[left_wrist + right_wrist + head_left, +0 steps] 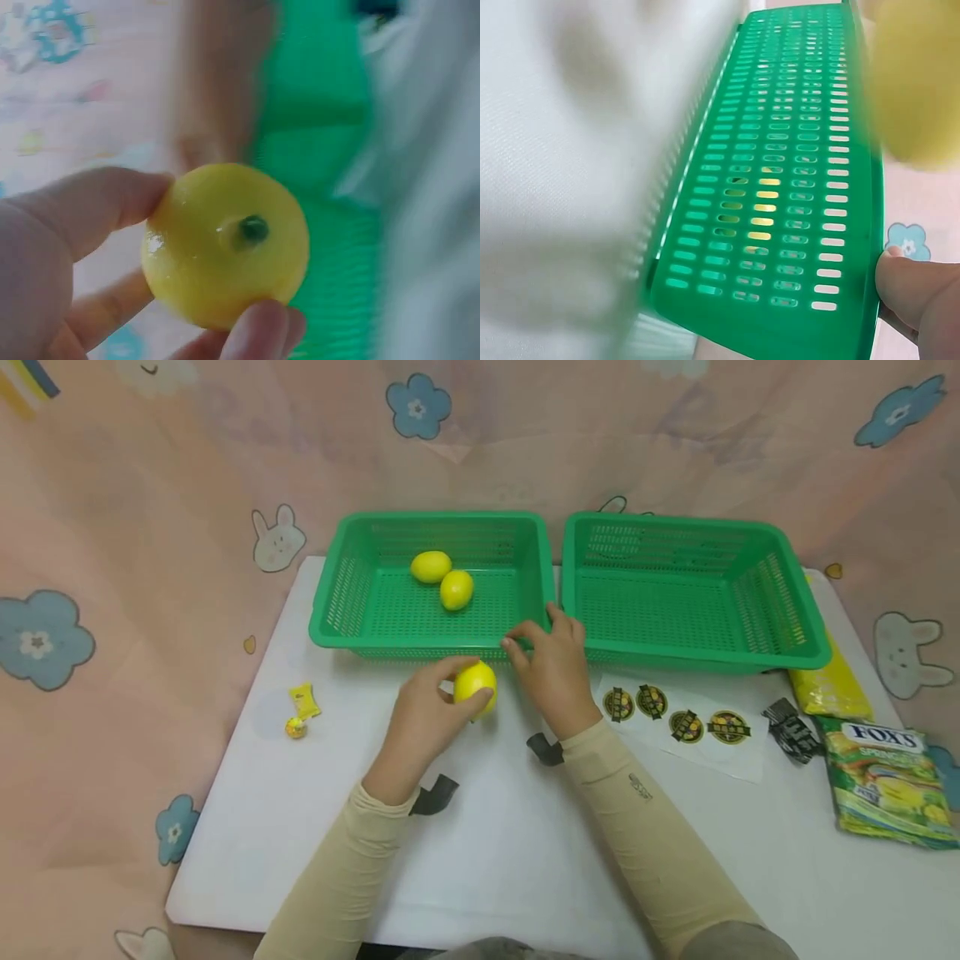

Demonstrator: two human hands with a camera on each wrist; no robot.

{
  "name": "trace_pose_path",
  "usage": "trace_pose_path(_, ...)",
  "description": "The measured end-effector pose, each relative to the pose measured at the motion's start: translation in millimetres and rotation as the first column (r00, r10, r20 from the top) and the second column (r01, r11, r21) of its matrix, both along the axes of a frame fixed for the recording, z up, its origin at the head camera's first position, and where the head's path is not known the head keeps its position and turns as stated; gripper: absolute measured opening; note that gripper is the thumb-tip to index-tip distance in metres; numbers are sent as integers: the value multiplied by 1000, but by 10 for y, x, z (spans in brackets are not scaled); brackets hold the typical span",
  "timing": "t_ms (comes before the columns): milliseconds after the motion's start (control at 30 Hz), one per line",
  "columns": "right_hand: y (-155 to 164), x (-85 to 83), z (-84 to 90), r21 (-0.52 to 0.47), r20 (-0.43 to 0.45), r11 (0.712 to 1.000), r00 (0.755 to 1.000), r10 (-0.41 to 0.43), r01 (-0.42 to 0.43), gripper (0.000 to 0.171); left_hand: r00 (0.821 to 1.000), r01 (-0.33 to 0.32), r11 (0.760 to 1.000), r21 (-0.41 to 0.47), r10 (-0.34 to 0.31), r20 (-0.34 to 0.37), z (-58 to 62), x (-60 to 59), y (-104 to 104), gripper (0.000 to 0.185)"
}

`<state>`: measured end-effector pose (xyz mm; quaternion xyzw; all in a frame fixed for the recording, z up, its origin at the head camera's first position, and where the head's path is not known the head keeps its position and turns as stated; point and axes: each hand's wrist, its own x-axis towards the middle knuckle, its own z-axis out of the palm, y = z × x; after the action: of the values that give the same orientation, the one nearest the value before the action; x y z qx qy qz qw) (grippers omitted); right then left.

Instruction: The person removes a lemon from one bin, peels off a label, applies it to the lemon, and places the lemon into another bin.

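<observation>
My left hand (423, 718) grips a yellow lemon (475, 687) just in front of the left green basket (431, 643). In the left wrist view the same lemon (225, 247), with its dark green stem end, sits between thumb and fingers. My right hand (553, 672) holds the left basket's rim near its front right corner. From the right wrist, the thumb (907, 281) lies against that rim. Two more lemons, one (431, 567) behind the other (457, 590), lie inside the left basket.
A second green basket (697, 656) stands to the right. Round stickers on a white sheet (697, 756), a crumpled black wrapper (792, 732), a yellow packet (832, 689) and a FOX'S candy bag (888, 781) lie at right. Two small yellow candies, one a yellow-wrapped piece (304, 701), lie at left.
</observation>
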<state>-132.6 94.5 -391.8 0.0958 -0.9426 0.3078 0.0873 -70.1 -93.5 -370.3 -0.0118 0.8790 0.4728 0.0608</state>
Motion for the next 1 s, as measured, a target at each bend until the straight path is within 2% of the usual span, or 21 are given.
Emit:
trace_pose_path(133, -4, -18, -20, -1, 13, 1000, 1000, -1, 1, 24, 1000, -11, 997, -74, 13, 26, -428, 68, 112, 50)
trace_pose_path(200, -4, -24, -30, 2, 13, 1000, 1000, -4, 4, 23, 999, -17, 995, -100, 20, 32, -567, 74, 146, 51)
trace_pose_path(267, -2, -31, -40, 7, 9, 1000, 1000, -8, 8, 24, 999, -22, 994, -108, 26, 32, -650, 77, 175, 52)
trace_pose_path(367, 6, -33, -24, 8, 11, 1000, 1000, -8, 8, 24, 1000, -25, 988, -154, 25, -3, -668, 97, 230, 51)
trace_pose_path(433, 27, -35, 21, 11, 13, 1000, 1000, 3, -3, 26, 997, -19, 966, -259, 0, -73, -636, 130, 301, 52)
trace_pose_path(467, 46, -30, 62, 5, 13, 1000, 1000, 9, -9, 28, 992, -24, 947, -320, -16, -122, -603, 150, 355, 53)
trace_pose_path(500, 78, -22, 109, -4, 4, 1000, 1000, 18, -18, 29, 983, -34, 926, -377, -37, -181, -567, 166, 422, 54)
trace_pose_path(567, 197, 17, 218, -31, -19, 999, 1000, 8, -8, 31, 950, -42, 892, -450, -104, -294, -497, 187, 608, 52)
trace_pose_path(633, 369, 105, 341, -74, -27, 997, 999, -33, 31, 31, 916, -12, 884, -468, -178, -359, -439, 200, 823, 47)
trace_pose_path(667, 473, 169, 396, -100, -24, 993, 998, -64, 61, 29, 906, 21, 880, -474, -218, -364, -436, 199, 931, 42)
trace_pose_path(733, 703, 319, 466, -136, 11, 982, 991, -130, 130, 28, 901, 113, 879, -463, -287, -325, -475, 182, 1135, 36)
trace_pose_path(833, 1053, 551, 444, -131, 142, 972, 974, -175, 194, 37, 920, 210, 872, -442, -329, -212, -600, 102, 1382, 35)
trace_pose_path(933, 1325, 700, 270, -66, 296, 978, 939, -172, 200, 47, 937, 243, 889, -387, -318, -141, -727, -29, 1567, 39)
trace_pose_path(1000, 1447, 743, 102, -29, 390, 981, 906, -165, 191, 50, 946, 247, 905, -345, -303, -118, -782, -121, 1670, 41)
